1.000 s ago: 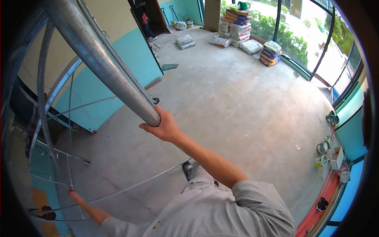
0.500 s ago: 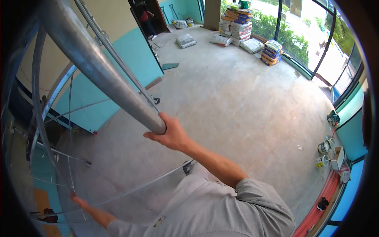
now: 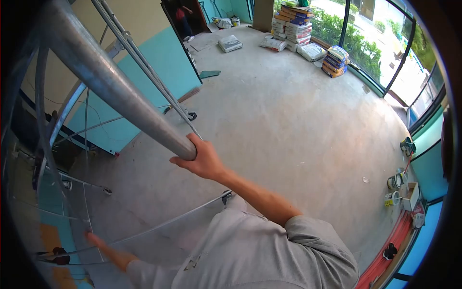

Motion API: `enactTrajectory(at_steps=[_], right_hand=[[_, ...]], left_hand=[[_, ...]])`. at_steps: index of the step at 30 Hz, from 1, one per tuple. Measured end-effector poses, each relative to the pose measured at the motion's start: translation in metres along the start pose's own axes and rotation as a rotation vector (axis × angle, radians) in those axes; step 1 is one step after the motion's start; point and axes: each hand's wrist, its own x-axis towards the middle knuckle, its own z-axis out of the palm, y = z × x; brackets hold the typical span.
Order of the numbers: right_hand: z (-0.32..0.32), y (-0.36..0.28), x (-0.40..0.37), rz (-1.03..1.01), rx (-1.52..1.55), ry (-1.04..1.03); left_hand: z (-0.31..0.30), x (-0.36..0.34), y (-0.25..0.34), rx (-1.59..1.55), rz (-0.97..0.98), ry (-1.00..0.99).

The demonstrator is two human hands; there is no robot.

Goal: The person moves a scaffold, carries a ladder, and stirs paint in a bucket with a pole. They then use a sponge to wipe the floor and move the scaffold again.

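My right hand (image 3: pixel 204 156) is wrapped round the near end of a thick grey metal tube (image 3: pixel 130 101), which looms large from the upper left. Beyond it, thinner rails of a wheeled metal scaffold (image 3: pixel 144 70) run down toward the floor. At the lower left, my left hand (image 3: pixel 98 241) closes on a thin upright scaffold bar (image 3: pixel 86 207); its fingers are small and slightly blurred. A long low bar (image 3: pixel 168 222) of the frame passes beneath me to a caster (image 3: pixel 226 196). More casters (image 3: pixel 192 116) stand on the floor.
Stacked bags (image 3: pixel 291 29) and a smaller pile (image 3: pixel 335 61) stand by the windows. Buckets (image 3: pixel 393 197) and a white box (image 3: pixel 410 196) line the right wall. A person (image 3: pixel 183 19) is in the far doorway. The concrete floor (image 3: pixel 288 120) lies well below me.
The view has shifted slightly, and the tube's near end with my right hand sits a little further left and up. My left hand stays at the thin bar.
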Motion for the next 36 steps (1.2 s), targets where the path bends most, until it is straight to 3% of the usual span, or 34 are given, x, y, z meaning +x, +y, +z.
enactTrajectory(at_steps=[3,6,7,9,11,12,13,14,15,17,18,19,20,21,22,23,24,25,27,29,30,31,34,35,36], right_hand=[[-0.002,-0.001,-0.002,-0.013,-0.021,-0.002],[-0.001,0.004,-0.001,-0.054,-0.041,0.025],[-0.002,0.002,-0.003,-0.021,-0.063,0.016],[-0.001,0.002,-0.009,0.053,-0.105,0.002],[0.002,0.033,-0.036,-0.104,-0.149,0.143],[0.002,0.056,-0.054,-0.179,-0.173,0.216],[-0.006,0.083,-0.081,-0.155,-0.252,0.218],[-0.019,0.111,-0.118,-0.130,-0.330,0.222],[-0.032,0.135,-0.164,-0.068,-0.435,0.235],[-0.074,0.214,-0.286,0.253,-0.626,0.064],[-0.101,0.257,-0.366,0.546,-0.706,-0.087],[-0.127,0.309,-0.465,0.810,-0.782,-0.201],[-0.154,0.320,-0.559,1.147,-0.856,-0.333],[-0.171,0.307,-0.654,1.387,-0.880,-0.201],[-0.178,0.287,-0.745,1.509,-0.998,0.069],[-0.196,0.255,-0.809,1.595,-0.930,0.040],[-0.196,0.233,-0.866,1.706,-0.561,0.794],[-0.187,0.186,-0.900,1.654,-0.097,1.521],[-0.176,0.117,-0.924,1.695,-0.247,1.560],[-0.172,0.116,-0.953,1.557,-0.523,1.538],[-0.172,0.129,-0.963,1.453,-0.297,1.563],[-0.152,0.111,-0.938,1.341,-0.168,1.366],[-0.102,0.045,-0.816,1.399,0.067,0.775],[-0.096,0.043,-0.790,1.325,-0.084,0.432],[-0.087,0.044,-0.779,1.359,-0.252,0.342]], left_hand=[[0.010,-0.002,-0.001,-0.186,-0.033,0.099],[0.006,-0.018,0.001,0.172,0.150,0.075],[0.009,-0.031,0.009,0.184,0.111,0.090],[0.015,-0.064,0.038,0.212,0.035,0.110],[0.036,-0.130,-0.015,-0.096,-0.052,0.005],[0.044,-0.193,-0.020,-0.195,-0.069,-0.142],[0.063,-0.252,-0.029,-0.197,-0.421,-0.187],[0.078,-0.330,-0.028,-0.629,-0.702,-0.261],[0.088,-0.404,-0.026,-0.670,-0.933,-0.234],[0.078,-0.514,-0.005,-0.379,-1.203,-0.886],[0.068,-0.552,0.013,-0.222,-1.203,-1.192],[0.058,-0.573,0.029,-0.118,-1.154,-1.384],[0.048,-0.585,0.042,-0.007,-1.079,-1.554],[0.041,-0.592,0.053,0.094,-1.002,-1.674],[0.034,-0.593,0.059,0.188,-0.947,-1.735],[0.028,-0.590,0.060,0.266,-0.923,-1.746],[0.025,-0.585,0.060,0.341,-0.887,-1.761],[0.024,-0.574,0.057,0.368,-0.907,-1.707],[0.020,-0.559,0.025,0.266,-0.984,-1.551],[0.018,-0.551,-0.005,0.016,-1.029,-1.405],[0.011,-0.555,0.004,0.001,-1.007,-1.360],[0.012,-0.558,0.018,-0.009,-0.973,-1.336],[-0.002,-0.600,0.047,0.028,-0.940,-1.627],[-0.014,-0.617,0.082,0.062,-0.923,-1.775],[-0.045,-0.629,0.126,0.108,-0.906,-1.909]])
